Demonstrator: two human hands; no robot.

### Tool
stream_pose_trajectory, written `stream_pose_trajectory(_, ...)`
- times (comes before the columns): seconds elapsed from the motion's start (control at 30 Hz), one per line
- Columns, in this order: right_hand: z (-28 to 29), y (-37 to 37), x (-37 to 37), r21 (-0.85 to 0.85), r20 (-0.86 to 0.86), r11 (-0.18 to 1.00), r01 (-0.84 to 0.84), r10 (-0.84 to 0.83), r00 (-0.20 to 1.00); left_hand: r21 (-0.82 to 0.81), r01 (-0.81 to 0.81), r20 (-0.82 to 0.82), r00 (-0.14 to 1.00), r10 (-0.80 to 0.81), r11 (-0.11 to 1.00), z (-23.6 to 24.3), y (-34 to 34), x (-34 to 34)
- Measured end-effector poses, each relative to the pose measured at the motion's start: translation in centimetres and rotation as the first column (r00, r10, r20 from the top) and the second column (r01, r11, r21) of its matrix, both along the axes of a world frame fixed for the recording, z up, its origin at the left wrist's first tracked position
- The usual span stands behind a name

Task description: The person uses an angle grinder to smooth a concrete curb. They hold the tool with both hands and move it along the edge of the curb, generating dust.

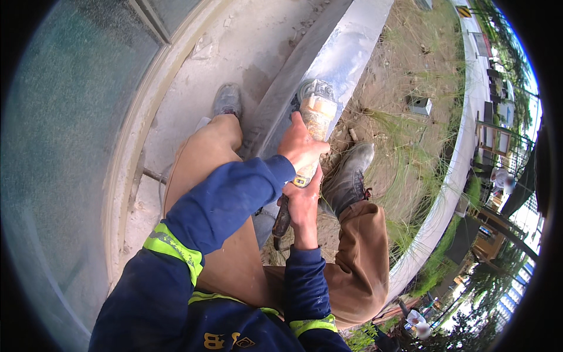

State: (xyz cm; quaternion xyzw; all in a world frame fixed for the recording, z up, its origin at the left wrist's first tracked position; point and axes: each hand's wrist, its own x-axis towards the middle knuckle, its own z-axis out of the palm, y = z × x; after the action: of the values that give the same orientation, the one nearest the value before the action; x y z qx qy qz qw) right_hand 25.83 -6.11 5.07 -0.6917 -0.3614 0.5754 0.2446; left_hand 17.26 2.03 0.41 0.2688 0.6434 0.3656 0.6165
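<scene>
An angle grinder (318, 117), coated in pale dust, is held in both hands with its head pointing away from me. My left hand (302, 144) wraps round its body just behind the head. Closer to me, my right hand (304, 202) grips the rear end, where a dark worn part (282, 220) sticks out beside the fingers. The grinder's disc end rests at the top of a long ledge (360, 29) with a pale, dusty and partly shiny surface. Whether the disc is spinning cannot be seen, and the grinder hides part of its contact with the ledge.
I straddle the ledge, one boot (227, 100) on the dusty concrete floor (258, 35), the other boot (352, 173) on soil. A framed glass pane (76, 129) stands at left. Grass (404, 141), a small grey box (420, 105) and a pale curb (451, 170) lie right. People are in the distance.
</scene>
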Motion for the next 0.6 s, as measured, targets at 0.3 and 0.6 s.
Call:
stream_pose_trajectory(0.3,0.04,-0.35,0.44,0.007,0.004,1.000,0.014,-0.014,1.000,-0.002,0.033,-0.053,0.998,-0.033,0.999,0.05,0.09,0.46)
stream_pose_trajectory(0.6,-0.25,-0.41,0.37,0.017,0.039,0.999,0.035,-0.035,0.999,-0.060,0.059,-0.043,0.997,-0.062,0.996,0.74,0.35,0.27)
